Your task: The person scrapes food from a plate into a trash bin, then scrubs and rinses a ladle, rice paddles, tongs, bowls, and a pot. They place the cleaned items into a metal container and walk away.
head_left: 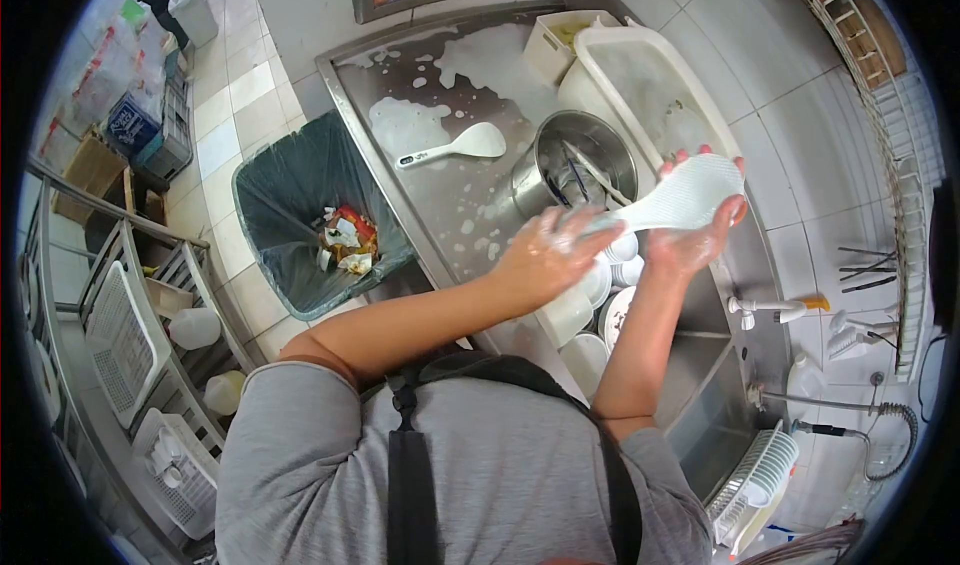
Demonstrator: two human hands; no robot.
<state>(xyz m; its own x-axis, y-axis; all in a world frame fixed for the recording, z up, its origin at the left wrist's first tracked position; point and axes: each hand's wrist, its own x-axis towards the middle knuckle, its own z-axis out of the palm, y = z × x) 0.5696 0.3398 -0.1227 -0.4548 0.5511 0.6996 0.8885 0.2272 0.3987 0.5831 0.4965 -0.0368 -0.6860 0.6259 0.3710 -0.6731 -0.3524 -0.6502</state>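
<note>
The left hand [560, 245], sudsy and just on the near side of the pot [528, 179], is partly closed about the paddle [685, 200] at its handle end; whether it also holds a sponge I cannot tell. The right hand [695, 235], to the right of the pot, is spread open beneath the blade, fingertips past the far edge and thumb at the near one. The paddle slants between them, its blade right of the pot.

The step looks like rubbing suds along the paddle. To do it well, I would keep the blade steady on the open palm, work the ridged face and the neck, and grip lightly but surely, since wet plastic probably slips.

Utensils [590, 173] stand inside the pot. Nearer the person than the pot are white dishes [596, 283]; beyond it and rightward, a basin [588, 90]; to its left, a second paddle [480, 140], then a bin [270, 210].
</note>
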